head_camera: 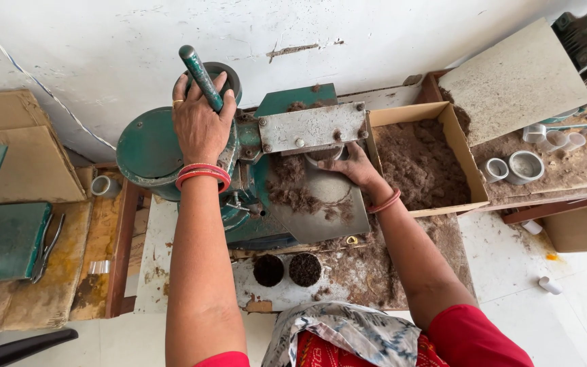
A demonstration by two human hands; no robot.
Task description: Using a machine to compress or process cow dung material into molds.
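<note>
A green hand-press machine (239, 156) stands on a dusty workbench (375, 272) against a white wall, its lever handle (202, 78) clasped by the left hand (200, 122), fingers curled tight around it. The right hand (349, 165) reaches under the machine's metal plate (312, 126), fingertips hidden there, above a chute (321, 204) strewn with brown fibre. A cardboard box (422, 163) of fibre sits just beside; two filled cups (287, 270) rest below.

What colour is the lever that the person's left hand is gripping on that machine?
The lever is dark green, like the machine; the head view shows it best.
</note>
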